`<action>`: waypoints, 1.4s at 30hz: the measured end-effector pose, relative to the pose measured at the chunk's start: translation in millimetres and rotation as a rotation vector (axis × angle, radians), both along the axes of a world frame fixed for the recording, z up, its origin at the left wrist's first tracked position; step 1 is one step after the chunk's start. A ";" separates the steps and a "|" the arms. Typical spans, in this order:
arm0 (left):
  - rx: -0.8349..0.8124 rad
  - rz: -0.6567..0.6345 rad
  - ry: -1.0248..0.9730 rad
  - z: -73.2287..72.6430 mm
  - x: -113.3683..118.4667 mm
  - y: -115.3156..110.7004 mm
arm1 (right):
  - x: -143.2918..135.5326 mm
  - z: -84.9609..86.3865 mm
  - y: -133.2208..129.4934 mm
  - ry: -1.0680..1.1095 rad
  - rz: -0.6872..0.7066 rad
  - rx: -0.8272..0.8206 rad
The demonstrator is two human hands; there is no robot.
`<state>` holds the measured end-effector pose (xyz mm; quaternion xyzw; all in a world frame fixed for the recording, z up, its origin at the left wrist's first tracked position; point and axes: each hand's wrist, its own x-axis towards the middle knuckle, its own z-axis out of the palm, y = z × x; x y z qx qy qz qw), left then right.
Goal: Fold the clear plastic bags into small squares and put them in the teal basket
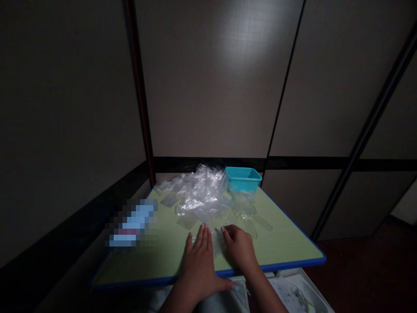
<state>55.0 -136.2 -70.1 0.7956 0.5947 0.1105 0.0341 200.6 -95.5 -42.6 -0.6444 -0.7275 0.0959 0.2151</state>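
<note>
My left hand (200, 263) lies flat near the front of the table, fingers stretched forward and thumb out to the side, pressing on a clear plastic bag (217, 248). Just to its right, my right hand (240, 247) has its thumb and fingers pinched together at the bag's far edge. A large heap of clear plastic bags (203, 191) lies crumpled beyond my hands. Beyond my right hand there are loose clear plastic gloves (246, 206) lying spread on the tabletop.
A turquoise plastic basin (244, 184) stands at the back right of the green table (283, 243), which has a blue rim. A pixelated blue item (133, 224) is on the left. Wood-panelled walls (208, 87) rise behind. Below the front edge sits a white container (312, 289).
</note>
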 end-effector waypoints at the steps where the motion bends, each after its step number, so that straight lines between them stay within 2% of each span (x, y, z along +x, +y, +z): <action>1: 0.004 -0.003 0.000 -0.6 -0.3 0.1 | 0.3 0.2 -0.3 0.017 -0.004 -0.010; 5: 0.013 -0.018 -0.007 -2.7 -1.0 0.3 | -3.1 0.7 -6.8 0.050 -0.049 -0.031; 10: 0.014 -0.022 0.000 -3.4 -0.6 0.1 | -14.4 3.5 -22.9 0.080 -0.073 0.029; 14: -0.002 -0.026 0.009 -2.5 -0.8 0.1 | -22.5 5.1 -34.0 0.100 -0.005 0.066; 19: 0.009 -0.043 0.002 0.5 -1.3 -1.5 | -31.5 4.0 -39.1 0.082 0.102 0.038; 26: -0.004 -0.081 -0.009 3.2 -2.1 -2.8 | -44.8 1.2 -39.0 0.072 0.163 -0.006; 33: 0.041 -0.098 -0.007 6.5 -2.2 -4.1 | -41.8 0.7 -40.6 0.045 0.200 -0.005; 38: 0.134 -0.032 0.074 11.1 -1.4 -9.7 | -42.9 -3.6 -39.5 0.016 0.137 0.016; 42: 0.166 0.042 0.125 -0.3 -18.1 -20.7 | -45.7 -8.5 -39.6 -0.014 0.094 0.036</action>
